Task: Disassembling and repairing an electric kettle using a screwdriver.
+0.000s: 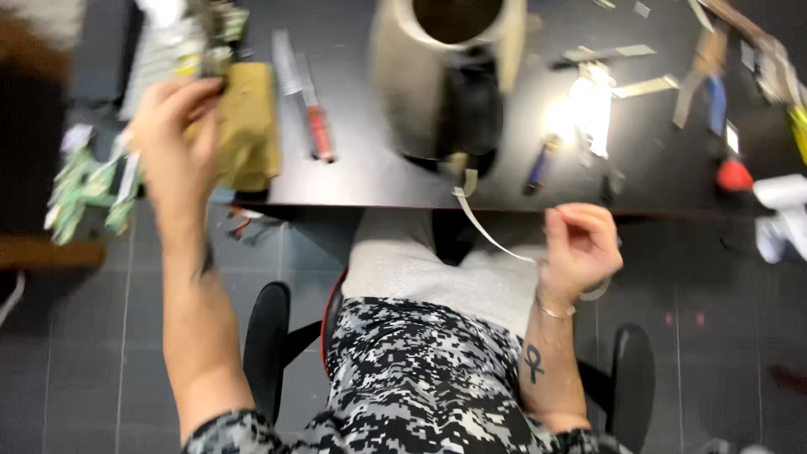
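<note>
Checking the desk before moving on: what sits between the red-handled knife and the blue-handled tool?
In the head view, a big beige-and-black vessel stands between the red-handled knife and the blue-handled tool, on the dark desk.

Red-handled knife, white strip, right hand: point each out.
Red-handled knife (319, 132), head view, on the red handle.
White strip (487, 235), head view, mid-length where it hangs below the table edge.
Right hand (580, 248), head view, on the back of the closed fist.
</note>
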